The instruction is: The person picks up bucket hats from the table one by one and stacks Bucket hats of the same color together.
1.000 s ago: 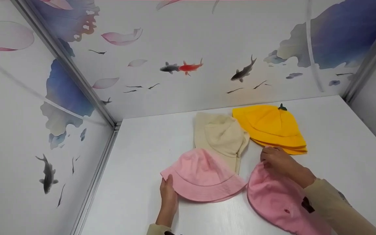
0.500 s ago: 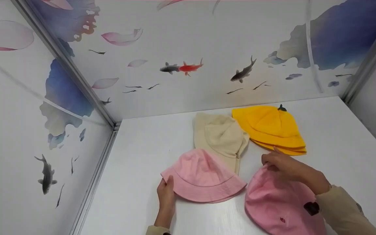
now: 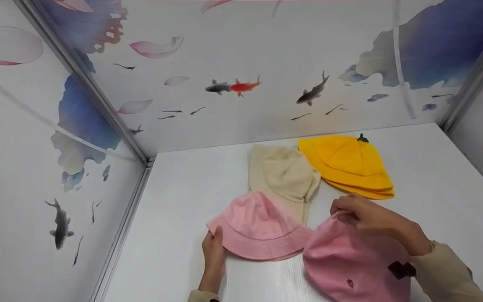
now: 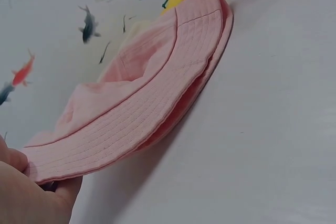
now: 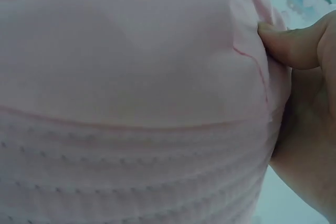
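Observation:
A light pink bucket hat lies in the middle of the table in the head view. My left hand pinches its brim at the left end; the left wrist view shows thumb and fingers on either side of the brim. At the right, a deeper pink hat with a small strawberry emblem hangs from my right hand, which grips it by the top. The right wrist view shows its fabric close up, with stitched rows and the thumb pressing a fold. The hat's lower edge falls outside the head view.
A beige hat lies behind the light pink one, partly covered by it. Touching it at the back right is a yellow hat with a dark green tip. Printed wall panels enclose the white table.
My right hand has moved slightly toward me, and the deeper pink hat has swung left, its edge now overlapping the light pink brim. The left hand has barely moved.

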